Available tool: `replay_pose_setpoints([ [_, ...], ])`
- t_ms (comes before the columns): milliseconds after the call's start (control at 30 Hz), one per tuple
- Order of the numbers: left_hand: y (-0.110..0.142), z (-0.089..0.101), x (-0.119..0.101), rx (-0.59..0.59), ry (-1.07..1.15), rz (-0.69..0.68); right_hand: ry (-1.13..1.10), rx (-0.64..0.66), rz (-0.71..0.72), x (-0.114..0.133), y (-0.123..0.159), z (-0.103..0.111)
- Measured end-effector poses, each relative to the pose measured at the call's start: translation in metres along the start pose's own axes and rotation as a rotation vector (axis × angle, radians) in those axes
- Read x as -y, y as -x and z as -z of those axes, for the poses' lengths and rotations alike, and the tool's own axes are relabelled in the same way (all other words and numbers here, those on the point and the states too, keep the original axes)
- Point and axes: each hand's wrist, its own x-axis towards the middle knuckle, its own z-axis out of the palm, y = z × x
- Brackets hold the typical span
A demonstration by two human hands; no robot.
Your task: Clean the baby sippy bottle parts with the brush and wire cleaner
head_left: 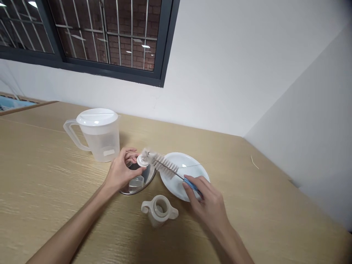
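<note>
My left hand (pixel 123 169) pinches a small white ring with a clear centre, which looks like a baby bottle's nipple collar (pixel 142 160), between thumb and fingers. In my right hand (pixel 205 194) is the blue handle of a bottle brush (pixel 166 167). The brush's white bristle tip meets the collar, and blur hides whether it is inside it. Below, a baby bottle (pixel 160 210) with two side handles stands uncapped on the table. Under my left hand lies a shiny metal plate (pixel 150 176) bearing a clear cap (pixel 136 183). Behind the brush is a white dish (pixel 196 169).
A lidded translucent pitcher (pixel 101 137) stands at the left, its handle facing left. On the wooden table (pixel 239 205), a thin pale strip (pixel 254 162) lies to the right. White walls and a barred window (pixel 110 33) border the back.
</note>
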Motion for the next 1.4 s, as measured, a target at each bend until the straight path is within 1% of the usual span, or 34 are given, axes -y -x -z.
replay_pose_setpoints([
  [67, 0.0, 0.0, -0.001, 0.012, 0.011, 0.004, 0.062, -0.001, -0.02, -0.002, 0.0, -0.001],
  [167, 0.0, 0.0, -0.001, 0.013, 0.024, 0.019, 0.112, -0.058, -0.055, -0.006, -0.002, 0.001],
  [300, -0.002, -0.001, 0.001, -0.015, 0.062, 0.046, 0.013, -0.083, -0.086, -0.002, -0.004, 0.004],
  [400, -0.003, -0.001, 0.002, -0.02, 0.088, 0.073, -0.065, -0.054, -0.062, 0.003, -0.003, 0.003],
  [467, -0.003, -0.001, 0.002, -0.007, 0.114, 0.088, -0.046, -0.022, -0.054, 0.003, -0.002, 0.001],
  [533, -0.003, -0.001, 0.001, 0.014, 0.151, 0.1, 0.008, -0.015, -0.067, 0.0, -0.001, 0.0],
  [600, -0.003, -0.001, -0.001, 0.033, 0.209, 0.121, 0.052, -0.033, -0.096, -0.002, -0.002, -0.001],
  [733, -0.003, -0.001, -0.007, 0.069, 0.36, 0.214, 0.012, -0.075, -0.139, 0.0, -0.003, 0.002],
  [900, -0.002, -0.001, -0.01, 0.08, 0.503, 0.332, -0.079, -0.063, -0.085, 0.007, -0.003, 0.002],
  [967, -0.003, -0.001, -0.011, 0.059, 0.599, 0.389, -0.062, -0.059, -0.071, 0.004, -0.003, 0.001],
  [1100, -0.004, 0.0, -0.019, 0.018, 0.755, 0.47, 0.032, -0.087, -0.11, -0.003, -0.003, 0.0],
  [1233, -0.003, 0.001, -0.025, 0.044, 0.77, 0.476, 0.01, -0.098, -0.113, -0.002, -0.003, 0.002],
  [1400, -0.003, 0.0, -0.024, 0.104, 0.752, 0.511, -0.043, -0.062, -0.02, 0.002, -0.002, 0.002],
])
